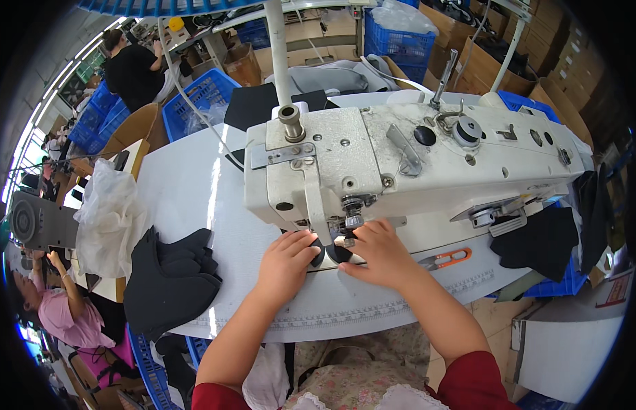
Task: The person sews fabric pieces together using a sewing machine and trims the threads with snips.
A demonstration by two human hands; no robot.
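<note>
A white industrial sewing machine (318, 160) stands across the table. Under its needle area lies a small black fabric piece (339, 253), mostly covered by my hands and the machine. My left hand (288, 264) rests on the piece's left side, fingers stretched out toward the presser foot. On the other side, my right hand (382, 254) touches the piece, with thumb and fingers apart and the fingertips close beside the needle clamp. Orange-handled thread snips (449, 258) lie right of my right hand. A stack of black fabric pieces (173, 277) sits at the left.
More black fabric (539, 240) lies at the table's right end, and dark pieces (253, 106) rest behind the machine. A measuring tape strip (345, 313) runs along the front edge. Clear plastic (107, 219) hangs at left. Blue crates (399, 44) and cartons stand behind; two people work at left.
</note>
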